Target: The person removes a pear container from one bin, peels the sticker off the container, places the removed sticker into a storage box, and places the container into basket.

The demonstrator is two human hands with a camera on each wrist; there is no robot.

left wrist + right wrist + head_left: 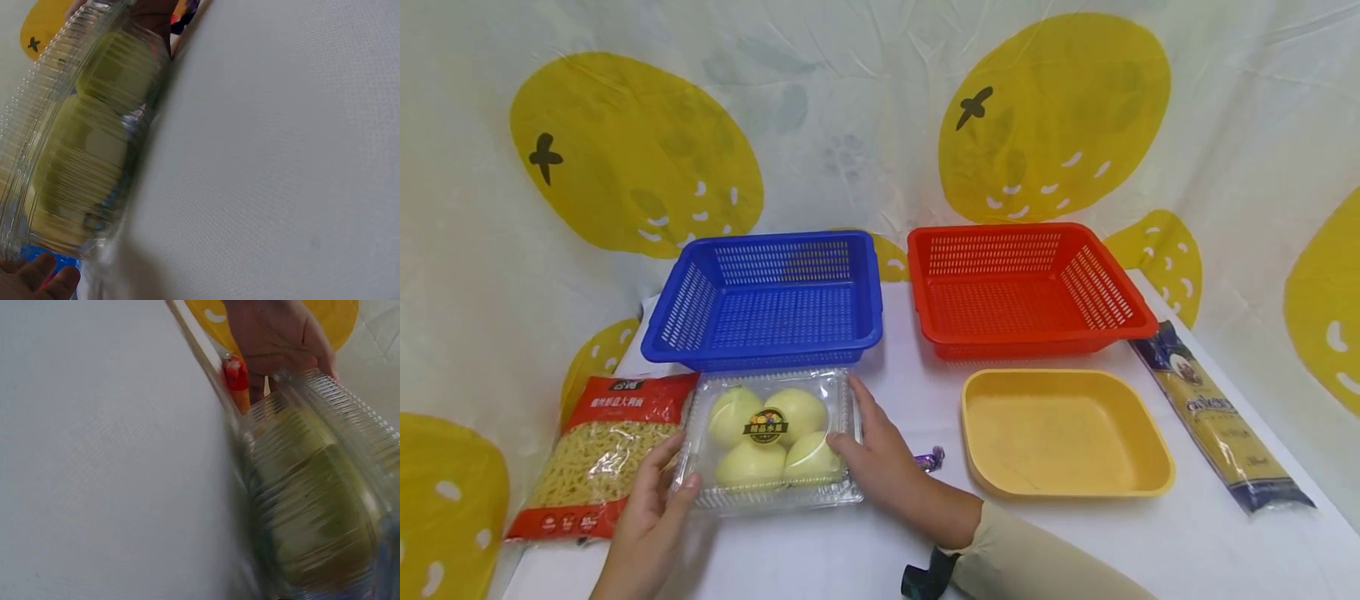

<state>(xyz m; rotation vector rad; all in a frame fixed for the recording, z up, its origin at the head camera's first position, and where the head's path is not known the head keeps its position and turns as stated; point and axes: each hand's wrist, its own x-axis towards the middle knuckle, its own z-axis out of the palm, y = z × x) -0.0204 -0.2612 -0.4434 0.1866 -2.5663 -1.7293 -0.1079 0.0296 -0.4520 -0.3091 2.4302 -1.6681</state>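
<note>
Both hands hold a clear plastic fruit box [767, 483] with several pale yellow-green round fruits [751, 463] inside and a dark round label on its lid. At the box's left side, the left hand [651, 508] has its thumb by the front corner and its fingers along the edge. The right hand [880, 458] grips the opposite side, thumb on the lid. In the left wrist view, the box [81, 144] stands tilted in the picture, with left fingertips [59, 281] at its lower end. The right wrist view shows the box [312, 506] blurred.
Behind the box stands a blue basket [760, 354], with a red basket [1030, 342] to its right. A yellow tray [1067, 433] is nearer. A red pasta bag [602, 450] lies left, a spaghetti packet [1221, 417] right. A small purple-wrapped item [931, 459] lies beside the right hand.
</note>
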